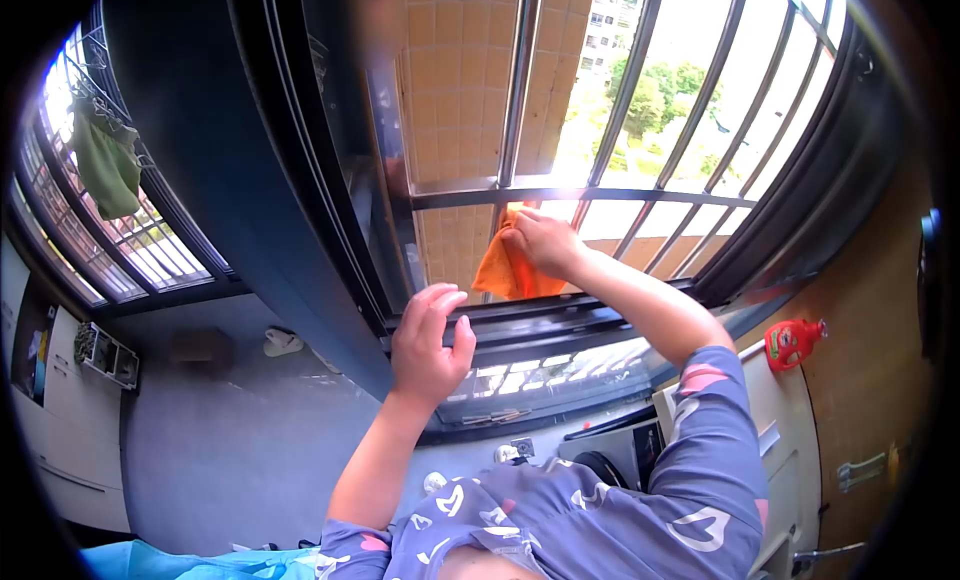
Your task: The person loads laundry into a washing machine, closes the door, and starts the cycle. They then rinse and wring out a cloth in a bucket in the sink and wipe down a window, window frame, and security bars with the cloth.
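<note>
My right hand (545, 242) grips an orange cloth (515, 265) at the metal window bars, just under the horizontal crossbar (590, 194). The cloth hangs down from my fingers toward the bottom of the window frame. Lower and to the left, my left hand (432, 345) is raised near the dark window frame (480, 330), fingers slightly curled and apart, holding nothing.
A red bottle (792, 343) stands at the right on a white surface (790, 410). Green clothing (105, 160) hangs at the far left. White shoes (283, 341) lie on the grey floor. A light-blue fabric (180, 562) is at the bottom left.
</note>
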Demonstrator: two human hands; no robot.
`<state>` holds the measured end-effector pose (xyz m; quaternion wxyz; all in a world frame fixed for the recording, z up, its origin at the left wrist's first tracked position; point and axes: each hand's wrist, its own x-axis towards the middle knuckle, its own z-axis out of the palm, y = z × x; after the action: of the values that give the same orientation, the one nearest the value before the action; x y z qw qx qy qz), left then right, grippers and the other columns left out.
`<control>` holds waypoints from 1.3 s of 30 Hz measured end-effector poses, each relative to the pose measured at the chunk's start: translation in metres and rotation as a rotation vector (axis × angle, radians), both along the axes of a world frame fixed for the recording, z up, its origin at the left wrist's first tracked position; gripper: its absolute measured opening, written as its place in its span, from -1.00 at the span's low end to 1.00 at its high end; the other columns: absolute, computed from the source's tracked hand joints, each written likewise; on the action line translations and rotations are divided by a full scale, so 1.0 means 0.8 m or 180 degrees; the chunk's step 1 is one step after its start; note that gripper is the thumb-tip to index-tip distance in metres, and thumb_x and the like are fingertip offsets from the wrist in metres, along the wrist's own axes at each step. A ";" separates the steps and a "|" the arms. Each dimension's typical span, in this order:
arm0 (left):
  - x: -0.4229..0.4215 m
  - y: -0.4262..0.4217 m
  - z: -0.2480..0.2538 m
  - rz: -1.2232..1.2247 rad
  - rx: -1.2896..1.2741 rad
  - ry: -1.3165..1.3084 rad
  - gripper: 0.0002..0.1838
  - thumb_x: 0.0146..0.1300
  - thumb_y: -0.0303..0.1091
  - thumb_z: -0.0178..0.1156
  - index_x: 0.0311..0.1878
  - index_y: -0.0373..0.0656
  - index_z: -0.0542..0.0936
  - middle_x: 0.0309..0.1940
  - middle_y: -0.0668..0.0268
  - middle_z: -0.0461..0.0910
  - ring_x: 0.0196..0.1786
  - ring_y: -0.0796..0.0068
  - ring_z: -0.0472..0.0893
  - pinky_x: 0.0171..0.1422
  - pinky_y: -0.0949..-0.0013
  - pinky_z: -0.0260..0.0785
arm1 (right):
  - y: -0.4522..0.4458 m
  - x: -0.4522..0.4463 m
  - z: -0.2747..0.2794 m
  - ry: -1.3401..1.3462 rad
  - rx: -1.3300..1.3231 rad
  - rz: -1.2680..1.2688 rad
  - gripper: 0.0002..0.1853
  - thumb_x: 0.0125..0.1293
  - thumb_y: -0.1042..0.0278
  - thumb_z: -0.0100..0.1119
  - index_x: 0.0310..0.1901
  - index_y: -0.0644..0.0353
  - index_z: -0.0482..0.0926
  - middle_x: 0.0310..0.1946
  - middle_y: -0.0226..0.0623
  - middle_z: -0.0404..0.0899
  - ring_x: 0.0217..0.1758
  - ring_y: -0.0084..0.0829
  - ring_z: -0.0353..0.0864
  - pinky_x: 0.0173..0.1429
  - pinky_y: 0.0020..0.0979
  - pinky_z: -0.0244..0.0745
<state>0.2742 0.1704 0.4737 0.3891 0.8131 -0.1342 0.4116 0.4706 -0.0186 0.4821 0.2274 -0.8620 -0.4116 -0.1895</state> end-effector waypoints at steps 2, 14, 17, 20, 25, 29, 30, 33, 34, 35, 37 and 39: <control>0.003 0.000 -0.003 0.0060 0.0054 -0.0053 -0.70 0.10 -0.53 0.23 -0.04 -0.19 0.58 -0.04 0.12 0.61 0.03 0.09 0.63 0.15 0.20 0.52 | 0.024 0.002 0.013 0.1041 0.0921 0.0380 -0.65 0.53 0.14 -0.04 -0.01 0.29 0.56 -0.21 0.03 0.65 -0.12 0.06 0.64 0.06 -0.19 0.52; 0.018 -0.006 -0.004 0.0343 0.0462 -0.0292 -0.70 0.06 -0.56 0.24 -0.08 -0.21 0.57 -0.11 0.10 0.63 -0.09 0.10 0.67 0.03 0.20 0.55 | 0.015 0.036 0.004 0.1181 0.1069 0.0782 -0.76 0.49 0.28 0.07 -0.04 0.28 0.60 -0.30 -0.03 0.64 -0.19 -0.23 0.68 -0.03 -0.28 0.54; 0.020 -0.007 -0.003 0.0402 0.0497 -0.0246 -0.70 0.06 -0.56 0.25 -0.08 -0.22 0.57 -0.11 0.11 0.63 -0.09 0.11 0.66 0.03 0.21 0.54 | 0.012 0.038 -0.018 0.1451 0.0155 0.0624 -0.71 0.49 0.20 0.06 -0.02 0.28 0.59 -0.23 0.06 0.66 -0.14 0.01 0.68 -0.03 -0.17 0.55; 0.021 -0.008 -0.003 0.0440 0.0587 -0.0235 -0.70 0.06 -0.57 0.24 -0.08 -0.22 0.57 -0.11 0.11 0.63 -0.09 0.10 0.66 0.03 0.20 0.54 | 0.011 0.037 -0.043 0.1156 -0.0695 0.0792 -0.71 0.48 0.13 0.08 -0.01 0.20 0.52 -0.33 0.05 0.66 -0.23 0.10 0.68 -0.15 -0.12 0.58; 0.024 -0.010 -0.003 0.0393 0.0550 -0.0176 -0.70 0.07 -0.57 0.24 -0.07 -0.24 0.56 -0.10 0.09 0.63 -0.07 0.08 0.65 0.04 0.20 0.53 | 0.017 0.033 -0.002 0.1321 0.0772 0.0922 -0.70 0.54 0.23 -0.05 -0.01 0.29 0.55 -0.39 -0.08 0.62 -0.33 -0.21 0.70 -0.15 -0.28 0.59; 0.023 -0.011 -0.002 0.0452 0.0641 -0.0097 -0.70 0.09 -0.57 0.23 -0.06 -0.24 0.56 -0.10 0.08 0.62 -0.06 0.08 0.65 0.06 0.20 0.52 | 0.012 0.049 -0.053 0.1091 -0.0361 0.0984 -0.71 0.48 0.07 0.09 -0.11 0.15 0.55 -0.43 -0.01 0.62 -0.37 0.07 0.65 -0.25 -0.11 0.55; 0.022 -0.012 -0.003 0.0455 0.0659 -0.0069 -0.70 0.09 -0.57 0.23 -0.06 -0.24 0.56 -0.08 0.08 0.62 -0.03 0.07 0.64 0.07 0.19 0.52 | 0.006 0.053 -0.066 0.1062 -0.0643 0.0944 -0.71 0.47 0.06 0.09 -0.10 0.13 0.56 -0.43 -0.01 0.62 -0.37 0.07 0.65 -0.25 -0.09 0.55; 0.020 -0.012 -0.005 0.0451 0.0683 -0.0032 -0.70 0.09 -0.57 0.23 -0.06 -0.24 0.56 -0.07 0.09 0.62 -0.02 0.07 0.64 0.09 0.18 0.51 | 0.010 0.044 -0.053 0.1088 0.0209 0.0875 -0.69 0.48 0.04 0.07 -0.16 0.15 0.58 -0.43 0.00 0.62 -0.37 0.07 0.65 -0.24 -0.09 0.55; 0.025 -0.012 -0.007 0.0526 0.0744 -0.0210 -0.69 0.05 -0.54 0.26 -0.07 -0.20 0.60 -0.10 0.16 0.64 -0.09 0.17 0.66 -0.01 0.26 0.54 | 0.015 0.039 -0.017 0.0938 0.0717 0.0905 -0.66 0.50 0.07 0.06 -0.17 0.23 0.59 -0.41 0.00 0.63 -0.32 0.06 0.67 -0.20 -0.14 0.56; 0.028 -0.016 -0.008 0.0537 0.0719 -0.0184 -0.69 0.05 -0.54 0.26 -0.07 -0.20 0.60 -0.10 0.16 0.64 -0.09 0.17 0.66 -0.01 0.26 0.54 | 0.023 0.038 0.007 0.0913 0.0989 0.0957 -0.67 0.49 0.13 0.07 -0.13 0.30 0.59 -0.39 0.02 0.63 -0.28 0.07 0.67 -0.17 -0.17 0.56; 0.019 -0.015 -0.003 0.0521 0.0558 0.0037 -0.68 0.05 -0.54 0.26 -0.07 -0.20 0.59 -0.10 0.16 0.63 -0.09 0.16 0.66 -0.01 0.25 0.53 | 0.029 0.032 -0.008 0.1216 0.1355 0.0906 -0.67 0.48 0.15 0.09 -0.12 0.32 0.61 -0.38 0.05 0.62 -0.25 0.06 0.67 -0.14 -0.18 0.56; 0.021 -0.015 -0.006 0.0548 0.0616 0.0034 -0.68 0.05 -0.53 0.26 -0.06 -0.20 0.59 -0.09 0.15 0.63 -0.09 0.15 0.65 -0.01 0.24 0.53 | 0.018 0.036 -0.024 0.1157 0.0325 0.0736 -0.63 0.48 0.06 0.09 0.00 0.24 0.54 -0.34 0.09 0.64 -0.18 0.05 0.68 -0.09 -0.11 0.56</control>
<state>0.2913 0.1583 0.4689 0.2728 0.8576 -0.1010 0.4242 0.4997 -0.0038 0.4631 0.3614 -0.8164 -0.4499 -0.0242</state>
